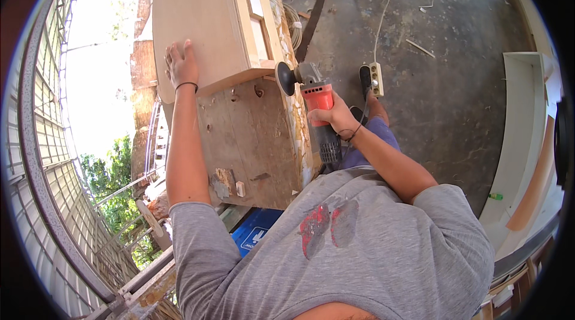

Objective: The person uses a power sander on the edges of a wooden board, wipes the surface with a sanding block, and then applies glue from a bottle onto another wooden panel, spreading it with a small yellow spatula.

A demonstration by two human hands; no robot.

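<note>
Right hand (339,115): fingers wrapped around the red housing of an angle grinder (318,97), grip closed. Tool stands roughly upright in the view, dark grey vented rear end toward the person, metal gear head at the far end. Its round black disc (286,78) is left of and beyond the hand, beside the near right corner of a plywood box (203,14); contact between disc and wood cannot be told.

Left hand (183,68): palm down on the box's broad top panel, near its left edge, fingers slightly apart, gripping nothing. Box lies beyond both hands on a workbench (239,140).

Materials: box panel smooth, pale, fine-grained, left edge curved; right side a framework of light wood strips with rectangular openings. Bench top rough, brown, stained, knotted; its right edge crusted white and yellowish-brown. Small wood offcuts (225,181) on its near end. Beyond the right edge, a long tapering dark saw blade (313,20) and a cable coil (293,26). Floor (443,98) dark grey, speckled; cream power strip (375,79) on it.

Markings: white lettering and a white pictogram on a blue box (256,230) below the bench.
</note>
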